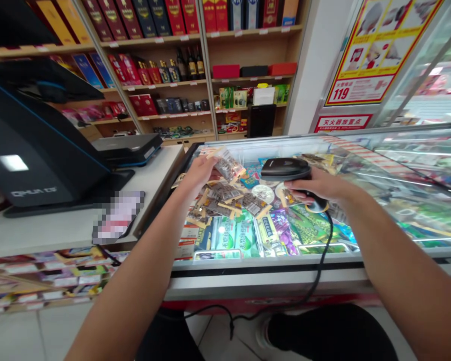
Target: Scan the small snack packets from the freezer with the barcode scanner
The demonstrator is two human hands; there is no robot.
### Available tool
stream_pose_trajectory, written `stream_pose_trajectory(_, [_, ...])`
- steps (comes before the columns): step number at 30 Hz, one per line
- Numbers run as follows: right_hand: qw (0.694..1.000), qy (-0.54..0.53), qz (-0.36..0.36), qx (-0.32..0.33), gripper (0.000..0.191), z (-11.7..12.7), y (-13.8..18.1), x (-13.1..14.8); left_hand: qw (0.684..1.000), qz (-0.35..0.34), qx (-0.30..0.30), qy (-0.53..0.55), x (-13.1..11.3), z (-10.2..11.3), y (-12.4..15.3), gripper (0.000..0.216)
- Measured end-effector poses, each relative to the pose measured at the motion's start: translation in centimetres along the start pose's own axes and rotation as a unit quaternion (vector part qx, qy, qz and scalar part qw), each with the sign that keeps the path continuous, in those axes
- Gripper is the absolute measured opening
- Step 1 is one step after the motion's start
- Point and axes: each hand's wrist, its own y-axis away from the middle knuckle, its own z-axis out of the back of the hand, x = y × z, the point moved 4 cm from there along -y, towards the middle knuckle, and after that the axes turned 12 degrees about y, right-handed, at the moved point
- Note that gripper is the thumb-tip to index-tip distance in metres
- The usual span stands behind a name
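Before wooden shelves (244,50), over a white glass-topped freezer (270,285): pinching a clear-and-tan plastic packet (228,165) in the left hand (201,173) above the freezer's left end, sloped lengthwise down toward the black pistol-grip scanner (285,169) clasped, just apart, in the right hand (323,185).

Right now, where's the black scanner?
In the head view, the black scanner is right of centre, held in the right hand over the glass-topped case.
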Motion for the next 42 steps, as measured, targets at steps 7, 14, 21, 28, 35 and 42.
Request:
stream_pose_trajectory(7, [1.0, -0.012, 0.007, -0.013, 0.047, 0.2, 0.3, 0.8, 0.996, -0.044, 0.001, -0.081, 0.3, 0.1, -0.4, 0.024])
stream_pose_trajectory(14, [0.984, -0.122, 0.013, -0.132, 0.033, 1.3, -0.6, -0.1, 0.844, -0.279, 0.07, -0.453, -1.3, -1.3, 2.0, 0.045])
stream_pose_trajectory(21, [0.973, -0.164, -0.009, -0.164, 0.035, 1.6, -0.9, -0.6, 0.729, -0.207, 0.14, -0.637, -0.2, -2.5, 3.8, 0.042])
stream_pose_trajectory(28, [0.966, -0.173, -0.02, -0.192, 0.033, 1.9, -0.9, -0.8, 0.726, -0.257, 0.177, -0.613, 0.6, -7.5, 6.2, 0.047])
stream_pose_trajectory(35, [0.95, -0.202, -0.05, -0.231, 0.03, 3.2, -0.6, -1.6, 0.685, -0.239, 0.333, -0.602, 5.3, -15.6, 8.2, 0.065])
stream_pose_trajectory(42, [0.949, -0.239, -0.02, -0.206, 0.032, 3.6, -0.1, -0.7, 0.706, -0.275, 0.263, -0.597, 6.1, -17.0, 5.8, 0.041])
